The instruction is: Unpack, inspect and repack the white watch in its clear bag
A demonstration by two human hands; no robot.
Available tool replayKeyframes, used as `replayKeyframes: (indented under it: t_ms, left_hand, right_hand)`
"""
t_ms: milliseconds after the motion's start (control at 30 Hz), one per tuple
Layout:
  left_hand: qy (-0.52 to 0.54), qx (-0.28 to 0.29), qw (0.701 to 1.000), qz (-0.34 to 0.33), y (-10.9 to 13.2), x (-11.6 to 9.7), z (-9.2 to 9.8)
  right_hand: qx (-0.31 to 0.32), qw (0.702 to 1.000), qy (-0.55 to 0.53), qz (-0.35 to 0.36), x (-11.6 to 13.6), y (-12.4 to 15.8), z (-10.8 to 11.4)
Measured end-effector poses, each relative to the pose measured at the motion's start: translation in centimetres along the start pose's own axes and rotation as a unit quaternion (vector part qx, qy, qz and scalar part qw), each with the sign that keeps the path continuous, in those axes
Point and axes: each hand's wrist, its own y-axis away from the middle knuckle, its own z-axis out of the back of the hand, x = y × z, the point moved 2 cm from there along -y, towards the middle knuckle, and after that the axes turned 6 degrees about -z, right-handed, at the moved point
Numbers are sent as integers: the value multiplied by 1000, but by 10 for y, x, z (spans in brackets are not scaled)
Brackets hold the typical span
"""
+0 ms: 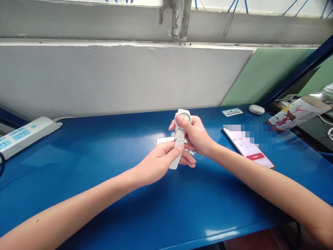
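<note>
A white wristwatch (179,133) is held up over the middle of the table, its round dial tilted toward me at the top. My right hand (196,133) grips the watch by its case, the thumb lying across the dial. Lower down, my left hand (162,156) pinches the strap between thumb and fingers, just below the buckle. The strap's end hangs down past my left thumb. Behind the hands, a white card-like item (165,139) and some shiny clear wrapping lie on the table, partly hidden.
The blue table (117,208) meets a grey wall. A white power strip (26,135) lies at the left. To the right are a phone (249,147), a small card (232,111), a white earbud case (256,109) and a tilted bottle (299,113).
</note>
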Motion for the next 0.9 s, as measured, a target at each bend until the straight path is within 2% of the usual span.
replayKeyframes:
  t_ms: [167,333,533,733,900]
  left_hand:
    - [123,-8,991,57,-2,6,-1]
    - [189,-22,978,85,-3,9,-3]
    - [186,-60,975,105,-3,8,-5]
    - [180,-68,974,123,-3,8,-6]
    - [180,-65,972,136,-2,12,-6]
  right_hand:
    - [-26,999,21,24,-9,-5,10]
    - [44,998,-41,-21,-14,-4,7]
    - [161,970,-155,-93,-15,0,-1]
    - [170,962,-173,-128,-16,-1,1]
    - [156,962,-185,-127,-16,-3,3]
